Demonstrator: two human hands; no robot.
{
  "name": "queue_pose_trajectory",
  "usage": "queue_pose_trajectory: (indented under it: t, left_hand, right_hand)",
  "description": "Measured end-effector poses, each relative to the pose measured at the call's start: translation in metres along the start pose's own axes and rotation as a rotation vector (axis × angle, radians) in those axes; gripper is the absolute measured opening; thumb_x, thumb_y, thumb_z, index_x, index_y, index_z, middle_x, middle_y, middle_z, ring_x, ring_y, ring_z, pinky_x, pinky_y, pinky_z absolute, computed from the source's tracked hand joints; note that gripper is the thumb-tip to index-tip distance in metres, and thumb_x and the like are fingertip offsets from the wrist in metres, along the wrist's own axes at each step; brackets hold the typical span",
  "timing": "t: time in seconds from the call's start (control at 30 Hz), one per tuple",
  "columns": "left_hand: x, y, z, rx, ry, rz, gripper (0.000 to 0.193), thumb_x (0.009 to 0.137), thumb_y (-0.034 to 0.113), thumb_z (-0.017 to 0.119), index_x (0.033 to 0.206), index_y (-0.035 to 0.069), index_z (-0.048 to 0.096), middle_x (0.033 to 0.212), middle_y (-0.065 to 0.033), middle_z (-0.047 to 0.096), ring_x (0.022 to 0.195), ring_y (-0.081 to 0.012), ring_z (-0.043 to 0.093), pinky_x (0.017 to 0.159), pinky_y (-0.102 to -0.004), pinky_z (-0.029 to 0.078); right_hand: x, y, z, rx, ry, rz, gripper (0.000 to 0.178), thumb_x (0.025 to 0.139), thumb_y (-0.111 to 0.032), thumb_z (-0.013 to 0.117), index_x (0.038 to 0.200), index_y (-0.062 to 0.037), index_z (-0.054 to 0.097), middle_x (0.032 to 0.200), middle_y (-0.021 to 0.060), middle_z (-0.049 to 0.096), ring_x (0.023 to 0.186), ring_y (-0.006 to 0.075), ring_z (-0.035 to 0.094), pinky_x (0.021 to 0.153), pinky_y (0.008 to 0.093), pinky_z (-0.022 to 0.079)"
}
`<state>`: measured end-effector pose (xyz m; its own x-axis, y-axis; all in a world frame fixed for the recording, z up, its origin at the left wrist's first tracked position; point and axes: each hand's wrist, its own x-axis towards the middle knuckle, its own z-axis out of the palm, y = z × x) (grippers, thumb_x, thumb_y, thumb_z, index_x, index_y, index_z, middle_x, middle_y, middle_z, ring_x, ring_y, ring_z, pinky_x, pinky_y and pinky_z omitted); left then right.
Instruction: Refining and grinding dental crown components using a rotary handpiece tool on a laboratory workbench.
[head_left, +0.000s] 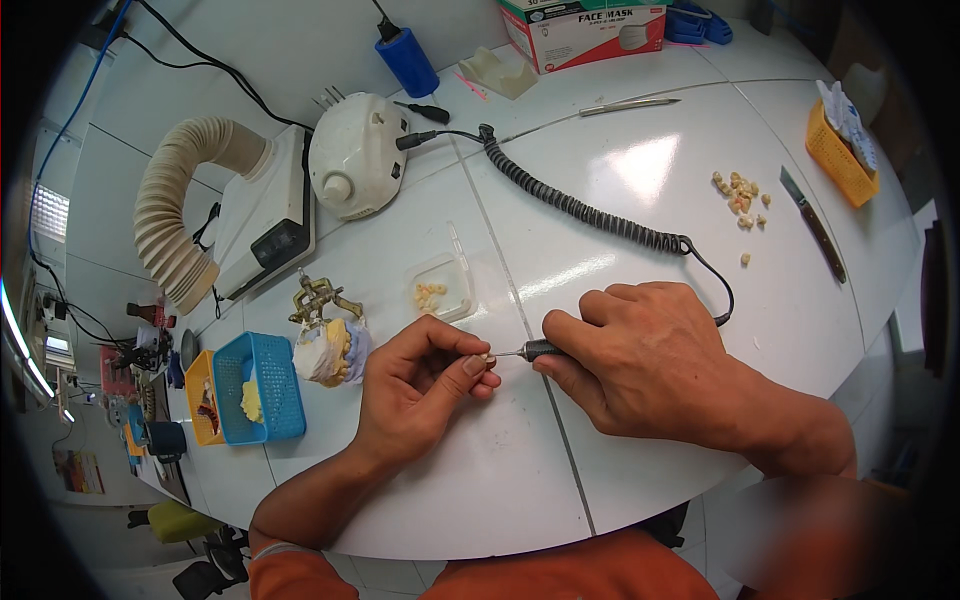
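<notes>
Between the thumb and fingertips of my left hand [412, 390] is a small, pale artificial tooth [488, 357], mostly covered by the fingers. My right hand [655, 362] is wrapped round a dark rotary handpiece [541, 349], its thin metal bur pointing left and meeting the tooth or ending right beside it. A black coiled cord [575, 217] links the handpiece to a white control unit [352, 165]. Just beyond my left hand, a clear plastic box [461, 292] holds several yellowish teeth [428, 297]. Left of that hand stands a dental cast [338, 352] on a brass articulator [320, 298].
A dust extractor with a ribbed hose [165, 215] stands back left, near a blue basket [290, 410]. Loose teeth [740, 195] and a knife [815, 225] lie at right, below a yellow basket [835, 160]. A mask box [590, 40] and metal tool [630, 105] are behind.
</notes>
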<state>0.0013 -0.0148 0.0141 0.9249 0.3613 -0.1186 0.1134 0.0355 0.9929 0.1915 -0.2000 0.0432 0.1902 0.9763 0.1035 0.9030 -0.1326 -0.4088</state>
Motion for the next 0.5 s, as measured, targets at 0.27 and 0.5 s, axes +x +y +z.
queue_pose_trajectory:
  t: [0.27, 0.5]
  left_hand:
    - [0.0007, 0.0033, -0.0017, 0.002, -0.007, -0.052, 0.012, 0.108, 0.001, 0.065, 0.118, -0.005, 0.065, 0.105, -0.0105, 0.072, 0.093, -0.0150, 0.075, 0.081, -0.0261, 0.062]
    - [0.0033, 0.0074, -0.0017, 0.014, 0.013, -0.123, 0.014, 0.108, 0.007, 0.067, 0.116, -0.003, 0.065, 0.098, -0.0118, 0.072, 0.085, -0.0150, 0.074, 0.071, -0.0257, 0.061]
  right_hand:
    - [-0.0006, 0.0022, 0.0045, -0.016, 0.024, -0.034, 0.034, 0.105, -0.036, 0.066, 0.092, -0.0060, 0.071, 0.070, 0.0129, 0.068, 0.063, 0.0307, 0.071, 0.056, 0.0423, 0.053]
    - [-0.0014, 0.0035, 0.0077, 0.006, 0.087, -0.054, 0.032, 0.104, -0.036, 0.068, 0.093, -0.0059, 0.071, 0.070, 0.0126, 0.067, 0.062, 0.0307, 0.070, 0.054, 0.0424, 0.051]
